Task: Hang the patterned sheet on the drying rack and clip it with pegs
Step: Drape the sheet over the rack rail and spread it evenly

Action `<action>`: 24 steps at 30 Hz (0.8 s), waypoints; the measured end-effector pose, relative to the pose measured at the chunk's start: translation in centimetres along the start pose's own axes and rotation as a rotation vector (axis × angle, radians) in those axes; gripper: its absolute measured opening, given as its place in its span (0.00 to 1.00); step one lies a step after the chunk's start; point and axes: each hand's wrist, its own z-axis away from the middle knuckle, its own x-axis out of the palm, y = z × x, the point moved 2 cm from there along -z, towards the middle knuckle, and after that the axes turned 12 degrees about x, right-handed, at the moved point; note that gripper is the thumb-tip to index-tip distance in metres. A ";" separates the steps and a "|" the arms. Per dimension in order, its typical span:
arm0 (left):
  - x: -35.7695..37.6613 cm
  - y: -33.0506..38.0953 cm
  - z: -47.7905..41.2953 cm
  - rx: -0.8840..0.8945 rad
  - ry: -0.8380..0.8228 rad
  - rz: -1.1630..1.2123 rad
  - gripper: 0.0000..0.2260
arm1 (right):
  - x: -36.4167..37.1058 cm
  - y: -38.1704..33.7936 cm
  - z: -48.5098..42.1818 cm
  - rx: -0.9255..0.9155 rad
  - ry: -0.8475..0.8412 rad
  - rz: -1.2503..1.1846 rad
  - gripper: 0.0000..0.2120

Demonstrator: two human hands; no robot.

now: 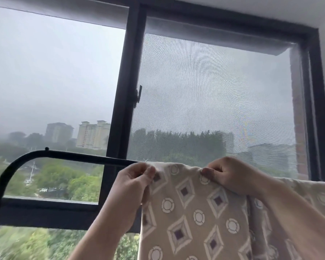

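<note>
The patterned sheet (191, 212), beige with diamonds and white circles, hangs over the top bar of the black drying rack (79, 155). My left hand (133, 182) pinches the sheet's left top edge at the bar. About a hand's width to the right, my right hand (233, 175) grips the top fold with curled fingers. The bar under the sheet is hidden. More of the sheet runs along the bar to the right edge of the view. No pegs are visible.
A black-framed window (128, 76) stands right behind the rack, with a mesh screen (214, 102) on the right pane. The rack's bare bar curves down at the left (0, 184). Trees and buildings lie outside.
</note>
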 end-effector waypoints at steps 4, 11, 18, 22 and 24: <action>-1.4 -3.8 2.8 -0.039 -0.023 0.101 0.24 | -0.1 -0.6 0.4 -0.025 0.071 -0.028 0.16; -2.3 -3.0 2.6 0.173 0.159 -0.182 0.16 | -2.2 -0.6 1.4 -0.004 -0.007 -0.225 0.09; -1.1 3.2 -3.3 0.531 0.148 -0.802 0.14 | -3.6 0.5 1.9 0.046 -0.082 -0.375 0.08; -2.6 3.5 -9.0 0.546 0.060 -0.958 0.11 | -3.9 -0.1 2.5 0.015 -0.105 -0.378 0.09; -3.5 2.9 -11.2 0.431 -0.026 -1.020 0.07 | -4.0 -0.5 2.7 0.008 -0.168 -0.392 0.08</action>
